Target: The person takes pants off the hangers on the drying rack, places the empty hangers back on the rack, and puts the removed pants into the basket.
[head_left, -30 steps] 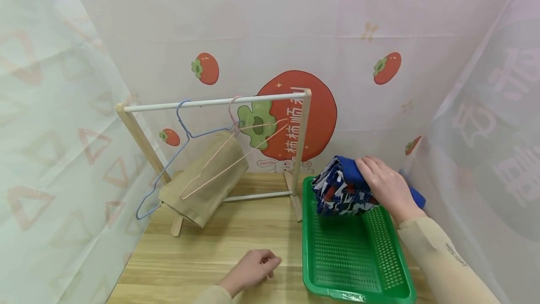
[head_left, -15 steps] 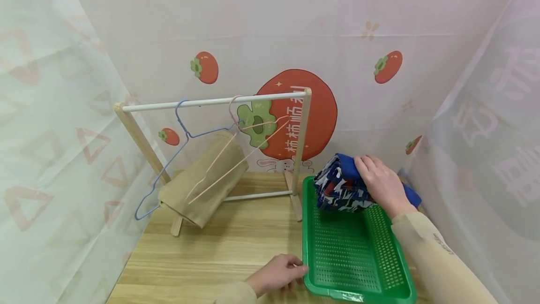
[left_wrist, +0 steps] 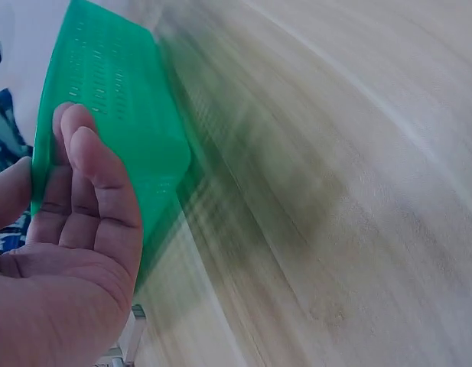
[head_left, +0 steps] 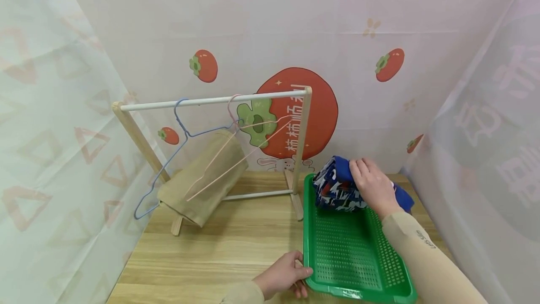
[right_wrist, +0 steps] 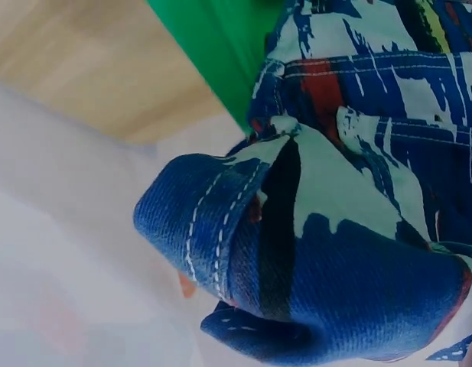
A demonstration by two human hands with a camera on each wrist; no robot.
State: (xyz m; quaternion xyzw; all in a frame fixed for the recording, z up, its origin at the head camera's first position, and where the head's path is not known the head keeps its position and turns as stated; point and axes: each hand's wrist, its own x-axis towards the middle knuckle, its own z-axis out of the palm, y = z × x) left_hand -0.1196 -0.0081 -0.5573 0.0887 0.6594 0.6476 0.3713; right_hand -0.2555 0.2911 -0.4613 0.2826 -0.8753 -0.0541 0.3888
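Note:
My left hand [head_left: 283, 273] pinches the near left corner of a green plastic basket [head_left: 308, 229]. In the left wrist view, the thumb lies on one side of the basket's rim [left_wrist: 46, 145] and the curled fingers [left_wrist: 102, 164] on the other. Over the far end of the basket, my right hand [head_left: 373, 184] grips a folded garment [head_left: 335, 186] from above. The garment is blue with white, red and black patches; blue fabric sticks out to the right of the hand. White stitching shows on the garment [right_wrist: 358, 252] in the right wrist view, where most of the hand is out of sight.
A rack with a white rail [head_left: 211, 101] and wooden posts stands left of the basket. From it hang a blue hanger [head_left: 166, 165] and a pink hanger [head_left: 236, 165]. Folded khaki cloth [head_left: 206, 182] leans behind them on the wooden table [head_left: 202, 262]. Printed curtains surround the table.
My left hand has moved right across the table and taken hold of the basket's rim. The right hand, with the garment, has shifted slightly left.

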